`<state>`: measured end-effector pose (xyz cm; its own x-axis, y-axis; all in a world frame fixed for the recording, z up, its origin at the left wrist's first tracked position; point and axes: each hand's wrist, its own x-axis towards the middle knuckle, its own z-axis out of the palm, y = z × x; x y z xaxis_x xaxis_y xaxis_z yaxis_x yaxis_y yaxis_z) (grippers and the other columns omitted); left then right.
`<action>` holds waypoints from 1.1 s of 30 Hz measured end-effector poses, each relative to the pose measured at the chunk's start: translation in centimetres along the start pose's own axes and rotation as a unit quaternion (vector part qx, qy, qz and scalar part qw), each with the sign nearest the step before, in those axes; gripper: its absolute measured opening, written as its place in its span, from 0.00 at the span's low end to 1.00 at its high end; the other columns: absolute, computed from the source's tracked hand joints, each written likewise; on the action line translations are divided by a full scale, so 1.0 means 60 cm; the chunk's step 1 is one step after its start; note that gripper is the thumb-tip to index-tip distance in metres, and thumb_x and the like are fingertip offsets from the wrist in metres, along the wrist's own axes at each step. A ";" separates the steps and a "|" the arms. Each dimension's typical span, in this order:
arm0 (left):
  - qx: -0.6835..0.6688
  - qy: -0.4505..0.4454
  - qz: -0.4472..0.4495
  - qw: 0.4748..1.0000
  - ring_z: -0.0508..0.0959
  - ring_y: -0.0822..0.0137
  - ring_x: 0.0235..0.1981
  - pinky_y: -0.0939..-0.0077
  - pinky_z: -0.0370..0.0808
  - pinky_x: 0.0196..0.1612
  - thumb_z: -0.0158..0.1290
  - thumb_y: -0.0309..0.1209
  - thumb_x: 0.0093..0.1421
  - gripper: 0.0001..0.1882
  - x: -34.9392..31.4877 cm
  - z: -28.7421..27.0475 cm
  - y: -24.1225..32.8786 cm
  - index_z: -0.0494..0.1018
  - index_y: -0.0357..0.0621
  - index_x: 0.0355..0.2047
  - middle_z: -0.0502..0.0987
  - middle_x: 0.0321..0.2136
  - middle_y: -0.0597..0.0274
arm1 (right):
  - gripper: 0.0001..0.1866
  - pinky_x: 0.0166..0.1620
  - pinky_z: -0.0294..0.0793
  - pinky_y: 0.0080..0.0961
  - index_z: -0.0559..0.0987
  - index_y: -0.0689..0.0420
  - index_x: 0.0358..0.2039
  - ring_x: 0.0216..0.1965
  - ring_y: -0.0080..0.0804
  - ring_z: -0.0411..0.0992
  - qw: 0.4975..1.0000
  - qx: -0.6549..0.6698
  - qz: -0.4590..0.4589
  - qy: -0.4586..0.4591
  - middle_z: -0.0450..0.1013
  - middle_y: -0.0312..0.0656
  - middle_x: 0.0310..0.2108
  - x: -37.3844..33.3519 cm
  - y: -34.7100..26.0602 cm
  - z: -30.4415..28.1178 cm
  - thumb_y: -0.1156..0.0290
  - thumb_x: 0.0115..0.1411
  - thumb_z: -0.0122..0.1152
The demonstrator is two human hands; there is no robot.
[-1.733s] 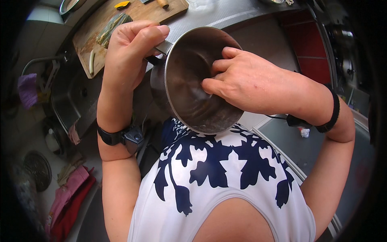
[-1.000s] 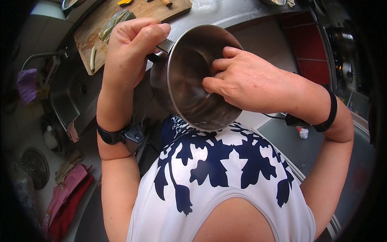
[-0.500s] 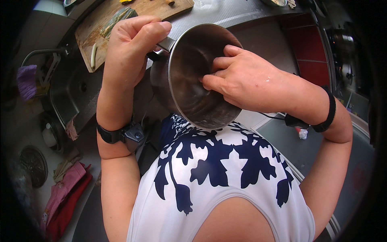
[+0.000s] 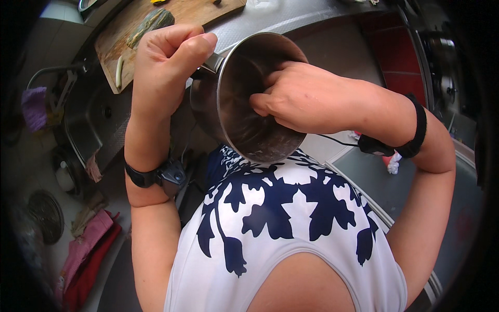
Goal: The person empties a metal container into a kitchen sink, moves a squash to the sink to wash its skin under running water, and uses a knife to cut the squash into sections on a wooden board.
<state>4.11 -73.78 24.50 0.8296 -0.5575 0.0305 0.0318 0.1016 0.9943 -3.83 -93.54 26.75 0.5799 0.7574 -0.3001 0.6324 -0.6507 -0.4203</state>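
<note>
A deep stainless steel pot (image 4: 244,138) is tilted in front of my chest, its mouth turned toward me. My left hand (image 4: 169,65) is closed round the pot's handle (image 4: 213,62) at its left side. From the right, my right hand (image 4: 296,99) reaches into the mouth of the pot. Its fingers are curled, with the thumb showing near the middle of the opening. The fingertips lie inside the pot, and whatever they may hold is hidden. The pot's inner wall looks wet or streaked.
Beyond my left hand lies a wooden cutting board (image 4: 112,49) with a green-striped squash piece (image 4: 150,27) and a pale strip (image 4: 119,72). A metal sink (image 4: 91,130) with a purple cloth (image 4: 34,108) is at left. Pink and red cloths (image 4: 88,249) hang lower left.
My right hand has gone a little deeper into the pot and shifted slightly left, its fingers more curled. The pot has moved slightly left; my left hand keeps its grip.
</note>
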 end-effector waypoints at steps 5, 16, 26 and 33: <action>0.022 0.007 0.022 0.999 0.55 0.86 0.17 0.86 0.51 0.20 0.52 0.27 0.55 0.15 -0.002 0.004 -0.005 0.62 0.41 0.13 0.58 0.14 0.78 | 0.09 0.40 0.70 0.36 0.74 0.64 0.30 0.33 0.47 0.73 1.000 0.002 0.006 -0.005 0.74 0.51 0.23 0.004 -0.001 0.007 0.74 0.48 0.51; 0.115 -0.007 0.062 0.991 0.56 0.86 0.17 0.87 0.51 0.19 0.52 0.27 0.55 0.15 0.006 0.000 -0.006 0.63 0.40 0.14 0.59 0.13 0.78 | 0.08 0.40 0.70 0.28 0.73 0.61 0.31 0.33 0.37 0.73 0.939 0.322 0.115 -0.047 0.74 0.44 0.26 -0.027 0.000 -0.029 0.74 0.55 0.44; 0.087 0.036 0.056 0.994 0.54 0.85 0.18 0.85 0.49 0.20 0.50 0.26 0.56 0.17 0.017 0.015 -0.025 0.59 0.41 0.13 0.58 0.14 0.77 | 0.07 0.39 0.67 0.15 0.72 0.58 0.33 0.33 0.20 0.70 0.658 0.708 0.144 0.214 0.73 0.38 0.30 -0.119 0.051 0.047 0.75 0.56 0.45; 0.066 -0.013 0.050 0.997 0.53 0.84 0.18 0.84 0.48 0.20 0.50 0.25 0.56 0.18 0.067 0.063 -0.008 0.57 0.41 0.12 0.56 0.14 0.77 | 0.08 0.40 0.67 0.16 0.72 0.58 0.36 0.34 0.22 0.68 0.515 0.787 0.131 0.313 0.72 0.39 0.32 -0.177 0.059 0.060 0.74 0.56 0.47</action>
<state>5.33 -79.17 24.50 0.8108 -0.5708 0.1300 -0.1241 0.0494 0.9910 -9.60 -103.69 25.36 0.9031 0.1685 -0.3949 -0.4239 0.4967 -0.7574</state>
